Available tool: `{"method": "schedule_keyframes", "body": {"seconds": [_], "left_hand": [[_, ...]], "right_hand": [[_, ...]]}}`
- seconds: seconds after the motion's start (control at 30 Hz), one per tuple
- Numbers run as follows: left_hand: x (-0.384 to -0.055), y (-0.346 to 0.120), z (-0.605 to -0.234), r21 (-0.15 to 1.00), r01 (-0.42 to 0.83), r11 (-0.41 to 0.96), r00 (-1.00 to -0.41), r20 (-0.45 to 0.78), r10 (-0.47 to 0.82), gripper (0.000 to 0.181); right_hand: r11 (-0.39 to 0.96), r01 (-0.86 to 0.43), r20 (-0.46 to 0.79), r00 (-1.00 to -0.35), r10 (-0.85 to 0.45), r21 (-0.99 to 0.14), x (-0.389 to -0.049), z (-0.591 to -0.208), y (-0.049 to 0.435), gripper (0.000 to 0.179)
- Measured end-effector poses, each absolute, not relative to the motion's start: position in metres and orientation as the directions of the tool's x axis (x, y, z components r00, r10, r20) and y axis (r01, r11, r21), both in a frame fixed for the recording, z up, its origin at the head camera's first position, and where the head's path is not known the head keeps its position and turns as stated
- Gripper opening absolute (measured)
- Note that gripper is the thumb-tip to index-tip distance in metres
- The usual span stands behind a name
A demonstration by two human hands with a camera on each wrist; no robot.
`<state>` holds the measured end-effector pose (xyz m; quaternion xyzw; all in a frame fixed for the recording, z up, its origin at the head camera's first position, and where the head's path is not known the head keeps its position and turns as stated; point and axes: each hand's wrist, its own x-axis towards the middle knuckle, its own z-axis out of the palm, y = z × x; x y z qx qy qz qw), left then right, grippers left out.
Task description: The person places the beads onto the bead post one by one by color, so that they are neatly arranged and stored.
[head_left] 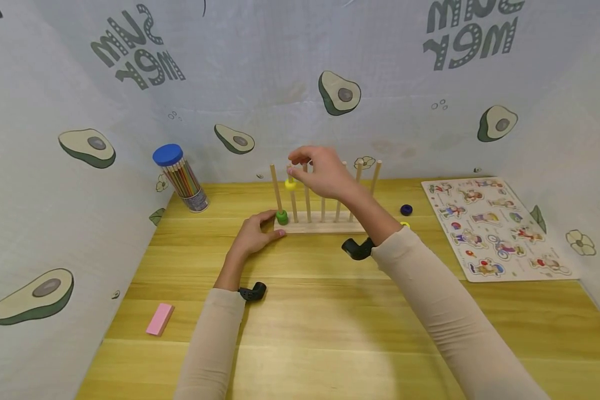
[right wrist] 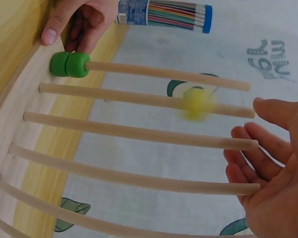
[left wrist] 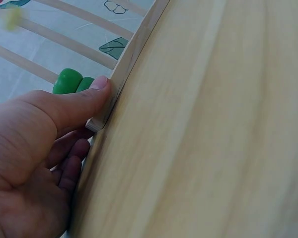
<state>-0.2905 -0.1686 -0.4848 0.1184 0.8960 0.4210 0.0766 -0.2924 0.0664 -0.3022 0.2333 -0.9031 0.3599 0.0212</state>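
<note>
A wooden peg rack (head_left: 312,228) with several upright pegs stands on the table. My left hand (head_left: 252,234) grips the left end of its base, thumb on the front and fingers behind. Two green beads (right wrist: 69,64) sit stacked at the foot of the first peg. On the second peg, a yellow bead (head_left: 290,185) is partway down the shaft, blurred in both wrist views. Just above it, at the peg's top, is my right hand (head_left: 325,172). Its fingers are spread apart from the thumb and hold nothing, as the right wrist view shows.
Right of the rack lie a dark blue bead (head_left: 406,210) and a yellow ring (head_left: 405,224), partly behind the right sleeve. A picture puzzle board (head_left: 460,222) lies farther right. A jar of colored pencils (head_left: 182,180) stands back left; a pink block (head_left: 160,319) lies front left.
</note>
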Motion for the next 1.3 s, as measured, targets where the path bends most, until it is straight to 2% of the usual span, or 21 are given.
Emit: {"method": "schedule_keyframes", "body": {"seconds": [0.37,0.77,1.3], "left_hand": [[-0.286,-0.169,-0.484,0.777,0.151,0.612,-0.959,-0.037,0.283,0.068],[-0.284,-0.172,-0.484,0.776,0.156,0.611,-0.956,-0.036,0.291,0.069],[-0.285,-0.175,-0.489,0.779,0.166,0.605,-0.950,-0.039,0.311,0.068]], "right_hand": [[0.613,-0.445,0.269,-0.893,-0.361,-0.653,-0.282,-0.303,0.079,0.038],[0.647,-0.438,0.350,-0.897,-0.270,-0.624,-0.253,-0.298,0.124,0.039],[0.687,-0.271,0.305,-0.949,-0.075,-0.674,-0.205,-0.314,0.212,0.044]]}}
